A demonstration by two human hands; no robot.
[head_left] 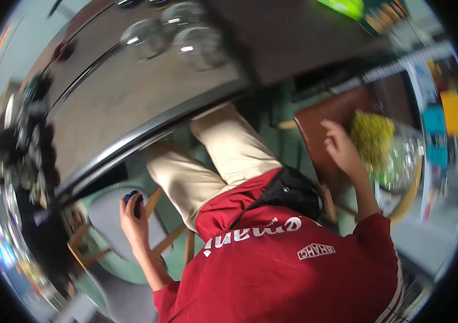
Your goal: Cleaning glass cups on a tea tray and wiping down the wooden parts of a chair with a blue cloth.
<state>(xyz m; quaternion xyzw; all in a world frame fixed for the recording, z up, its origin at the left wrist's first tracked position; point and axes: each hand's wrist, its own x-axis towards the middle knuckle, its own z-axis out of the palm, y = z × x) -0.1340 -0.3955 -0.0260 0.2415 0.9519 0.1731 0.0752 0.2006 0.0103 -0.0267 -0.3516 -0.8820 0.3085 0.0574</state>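
Note:
My left hand (133, 215) is closed around a small dark blue object (133, 200), whose kind the blur hides. It hangs over a grey-seated chair (111, 212) with wooden legs, left of my knees. My right hand (339, 145) is raised above a brown chair (317, 126), its fingers loosely bent and apart, and I see nothing in it. Just right of those fingers is a yellow-green bundle (373, 137), with crumpled clear plastic (404, 161) beside it. A black bag (292, 194) lies across my lap.
A table (116, 118) with a dark edge stands ahead of my knees. Round glass vessels (196, 46) sit on it, and a bright green item (343, 6) lies at the far right. Shelves with colourful packages (436, 134) rise at the right. Dark, blurred clutter (27, 145) fills the left.

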